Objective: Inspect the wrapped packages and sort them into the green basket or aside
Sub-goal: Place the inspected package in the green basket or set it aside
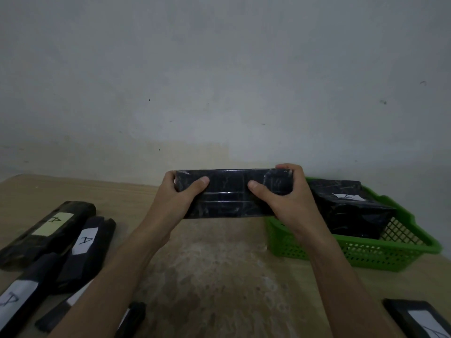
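Wrapped package [231, 193], black and glossy, is held level above the table [219, 264], just left of the green basket [366, 254]. The left hand [179, 198] grips its left end and the right hand [285, 193] its right end. Both thumbs press the near face, while the fingers curl over the top edge and are mostly hidden behind it. A second black package [349, 206] lies inside the basket, its white label too faint to read. The right wrist covers the basket's near left corner. Well left of the basket lie labelled packages [85, 250], two marked "A" and others cut off by the frame. Nearer than the basket, a cropped package [419, 318] shows part of a label. The table is pale wood with a worn grey patch, and a bare, speckled wall [219, 81] rises behind it.
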